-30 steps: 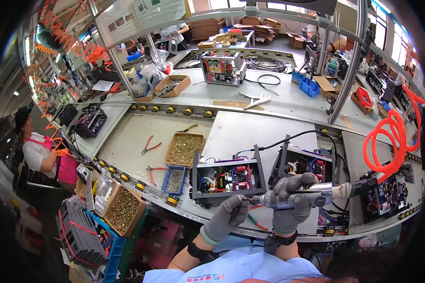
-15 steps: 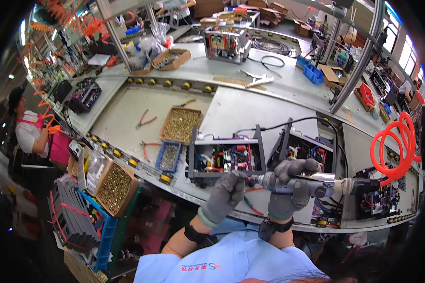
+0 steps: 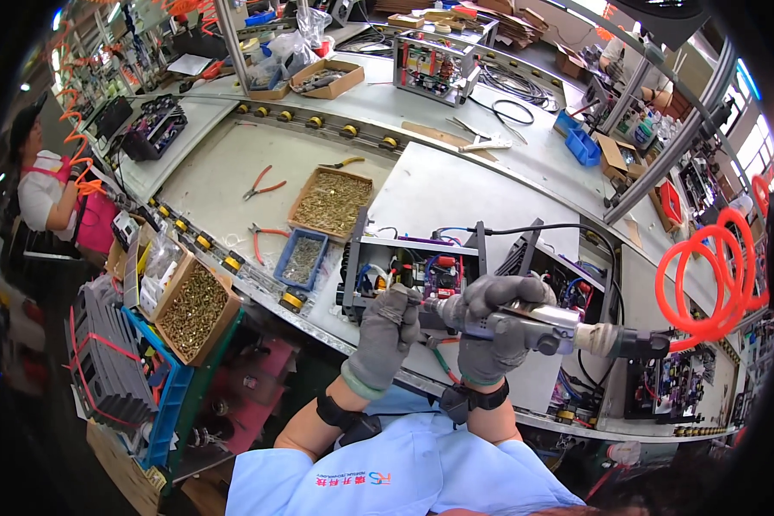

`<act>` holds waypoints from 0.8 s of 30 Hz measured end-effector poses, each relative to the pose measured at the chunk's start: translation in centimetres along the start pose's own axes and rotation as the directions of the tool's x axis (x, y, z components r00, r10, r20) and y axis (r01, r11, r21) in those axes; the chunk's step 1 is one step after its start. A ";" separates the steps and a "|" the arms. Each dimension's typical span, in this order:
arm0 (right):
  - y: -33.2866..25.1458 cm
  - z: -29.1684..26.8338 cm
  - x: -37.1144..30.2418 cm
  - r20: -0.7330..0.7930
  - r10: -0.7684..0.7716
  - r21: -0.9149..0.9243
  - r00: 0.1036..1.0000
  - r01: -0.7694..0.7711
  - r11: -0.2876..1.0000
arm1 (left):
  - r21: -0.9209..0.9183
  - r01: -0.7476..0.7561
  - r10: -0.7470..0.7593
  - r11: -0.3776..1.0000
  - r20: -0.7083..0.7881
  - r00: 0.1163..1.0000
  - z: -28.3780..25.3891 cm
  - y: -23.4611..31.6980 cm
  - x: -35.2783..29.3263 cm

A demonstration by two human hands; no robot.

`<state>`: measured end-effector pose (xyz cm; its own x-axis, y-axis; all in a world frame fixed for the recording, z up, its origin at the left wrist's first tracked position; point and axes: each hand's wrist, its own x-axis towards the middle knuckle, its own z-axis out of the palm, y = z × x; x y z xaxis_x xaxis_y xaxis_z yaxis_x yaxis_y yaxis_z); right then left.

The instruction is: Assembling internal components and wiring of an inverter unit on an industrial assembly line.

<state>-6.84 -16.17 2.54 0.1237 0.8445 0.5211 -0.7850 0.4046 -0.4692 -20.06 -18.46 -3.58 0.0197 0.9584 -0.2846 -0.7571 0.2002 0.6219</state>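
My right hand (image 3: pixel 495 331), in a grey glove, wraps round a silver air screwdriver (image 3: pixel 549 327) held nearly level. Its bit end points left toward my left hand (image 3: pixel 387 331), also gloved. The left fingers are pinched together just beyond the bit; what they hold, if anything, is too small to make out. Behind both hands stands an open black-framed electronics unit (image 3: pixel 434 268) with coloured wires and parts inside. A second such unit (image 3: pixel 568 282) sits to its right, partly covered by my right hand and the tool.
A cardboard box (image 3: pixel 316 230) of brass-coloured screws and a blue tray (image 3: pixel 291 283) of small parts lie left of the unit. Pliers (image 3: pixel 264 183) rest nearby. A red coiled air hose (image 3: pixel 662 288) hangs at right. A person (image 3: pixel 47 193) sits at far left.
Both hands and the screwdriver have shifted left relative to the electronics units, toward the nearer unit's front edge. The view has also tilted a little. My grip on the tool stays.
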 end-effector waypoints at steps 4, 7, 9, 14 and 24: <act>1.3 0.5 0.1 0.025 0.065 -0.031 0.998 -0.064 0.997 | 0.044 0.019 -0.016 0.999 -0.057 0.998 -1.0 1.0 -0.1; 1.7 0.4 2.0 0.099 0.097 0.029 0.990 -0.100 0.995 | 0.044 -0.013 0.015 0.999 -0.048 0.999 -1.0 1.4 0.0; 1.7 0.3 3.4 0.343 0.019 -0.016 0.939 -0.014 1.000 | 0.039 -0.044 0.044 0.998 -0.002 0.999 -1.1 1.4 0.1; 2.7 -0.4 5.4 0.537 -0.010 0.017 0.843 0.000 1.000 | -0.102 0.022 -0.012 0.995 0.100 0.995 -2.8 0.9 0.8; 2.2 0.1 4.7 0.416 0.005 -0.025 0.909 0.006 1.000 | -0.081 0.015 -0.002 0.997 0.155 0.988 -3.3 1.0 1.0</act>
<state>-8.00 -11.38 4.02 -0.1439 0.6240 0.7681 -0.7686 0.4184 -0.4840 -22.94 -17.96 -5.60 0.1222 0.9778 -0.1699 -0.8068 0.1976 0.5568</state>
